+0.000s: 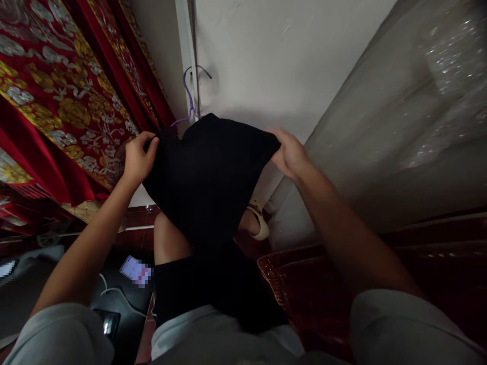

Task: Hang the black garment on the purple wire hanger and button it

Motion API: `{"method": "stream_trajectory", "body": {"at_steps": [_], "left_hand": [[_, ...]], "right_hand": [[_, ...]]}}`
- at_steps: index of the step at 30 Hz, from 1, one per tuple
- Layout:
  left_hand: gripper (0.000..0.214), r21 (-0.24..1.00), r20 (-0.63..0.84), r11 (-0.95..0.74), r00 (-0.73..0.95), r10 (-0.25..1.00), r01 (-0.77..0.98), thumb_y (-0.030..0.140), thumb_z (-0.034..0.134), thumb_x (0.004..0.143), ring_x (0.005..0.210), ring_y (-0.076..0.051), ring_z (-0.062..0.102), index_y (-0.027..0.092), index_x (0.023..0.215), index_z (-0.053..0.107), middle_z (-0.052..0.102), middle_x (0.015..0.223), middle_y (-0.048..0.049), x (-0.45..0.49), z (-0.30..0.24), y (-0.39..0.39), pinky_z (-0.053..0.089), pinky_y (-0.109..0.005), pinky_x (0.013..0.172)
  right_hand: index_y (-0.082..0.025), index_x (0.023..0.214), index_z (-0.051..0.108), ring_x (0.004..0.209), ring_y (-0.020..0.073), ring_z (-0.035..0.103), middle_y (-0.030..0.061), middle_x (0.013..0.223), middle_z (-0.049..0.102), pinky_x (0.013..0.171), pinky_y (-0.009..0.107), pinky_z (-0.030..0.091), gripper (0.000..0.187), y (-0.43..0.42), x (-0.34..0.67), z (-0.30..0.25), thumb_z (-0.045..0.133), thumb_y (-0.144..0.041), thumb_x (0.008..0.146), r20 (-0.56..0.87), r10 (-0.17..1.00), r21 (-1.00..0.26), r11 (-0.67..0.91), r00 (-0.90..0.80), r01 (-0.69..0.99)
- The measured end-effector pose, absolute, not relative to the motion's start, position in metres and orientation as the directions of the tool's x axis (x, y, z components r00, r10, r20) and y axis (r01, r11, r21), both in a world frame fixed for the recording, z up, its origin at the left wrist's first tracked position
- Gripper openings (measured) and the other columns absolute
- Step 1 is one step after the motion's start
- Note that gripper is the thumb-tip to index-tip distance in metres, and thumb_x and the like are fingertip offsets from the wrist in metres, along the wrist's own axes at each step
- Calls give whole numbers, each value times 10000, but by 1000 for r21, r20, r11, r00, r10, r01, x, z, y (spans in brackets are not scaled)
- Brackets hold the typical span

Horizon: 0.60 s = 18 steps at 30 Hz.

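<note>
A black garment (209, 167) is stretched out between my two hands in front of my knees; its exact kind cannot be made out in the dark cloth. My left hand (140, 154) pinches its upper left edge between thumb and fingers. At the upper right corner, my right hand (289, 152) is closed on the cloth. Just behind the garment's top edge hangs a purple hanger (190, 96), its hook by a narrow pale post (187, 45). The hanger's lower part is mostly hidden by the cloth.
Red curtains with gold and silver flowers (72, 101) hang on the left. A lit phone (135, 270) and a white cable (124, 299) lie on a black surface at lower left. Translucent plastic sheeting (380, 126) covers the right side, above dark red carved furniture (315, 284).
</note>
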<state>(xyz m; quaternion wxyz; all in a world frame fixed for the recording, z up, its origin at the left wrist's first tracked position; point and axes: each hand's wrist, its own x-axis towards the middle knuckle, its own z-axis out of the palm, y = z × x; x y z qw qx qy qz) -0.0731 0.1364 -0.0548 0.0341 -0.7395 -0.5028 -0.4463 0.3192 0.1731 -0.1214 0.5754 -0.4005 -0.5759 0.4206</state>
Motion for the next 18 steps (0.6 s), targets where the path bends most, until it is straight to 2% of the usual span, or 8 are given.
{"method": "stream_trajectory", "body": {"at_steps": [2,3,7,11,14,16,18], "left_hand": [[220,396,731,-525,87,677,754,375,528,1028,1128,-261,664,209,1070,666,723,1126,-89,-51,-50,143,479,-395,1070],[226,389,750,-542,86,656,745,374,522,1034,1147,-268,660,202,1081,662,719,1149,-94,-40,-47,147,469,-405,1085],[270,358,751,-605,166,640,711,411,529,1042,1177,-286,657,179,1083,661,716,1152,-106,-7,-34,162,452,-421,1097],[334,337,729,-627,227,646,702,491,516,1049,1229,-275,619,190,1108,648,707,1167,-89,-4,-24,169,434,-404,1085],[326,309,708,-565,212,673,765,493,492,1068,1175,-231,608,201,1089,636,707,1118,-56,-20,-18,168,418,-375,1051],[289,292,689,-492,176,703,821,444,480,1083,1096,-206,608,194,1077,625,699,1065,-41,-32,-13,167,406,-366,1024],[235,277,666,-426,148,731,861,376,473,1089,1038,-193,603,187,1077,612,685,1032,-31,-41,-9,166,394,-368,1006]], "right_hand": [[-250,902,654,1080,280,689,103,1013,733,895,432,565,481,166,314,-121,621,-726,841,405,913,-914,403,46,48],[-258,887,639,1092,287,685,92,1003,730,890,436,568,470,162,310,-121,658,-722,814,443,895,-896,438,59,75],[-277,864,580,1166,303,649,95,991,721,866,442,571,482,155,303,-114,562,-758,848,492,862,-870,482,123,99],[-274,883,569,1193,269,608,97,1052,714,964,403,526,459,162,303,-81,490,-726,902,602,762,-798,583,237,152],[-270,931,621,1111,242,642,71,1022,713,939,374,528,389,147,305,-59,535,-650,931,611,786,-790,600,92,128],[-264,991,676,1006,230,684,51,943,712,872,374,555,365,123,311,-54,582,-613,939,525,844,-838,536,-112,107],[-241,946,719,854,219,703,36,808,689,777,374,578,374,97,322,-56,641,-605,918,444,872,-867,476,-206,148]]}}
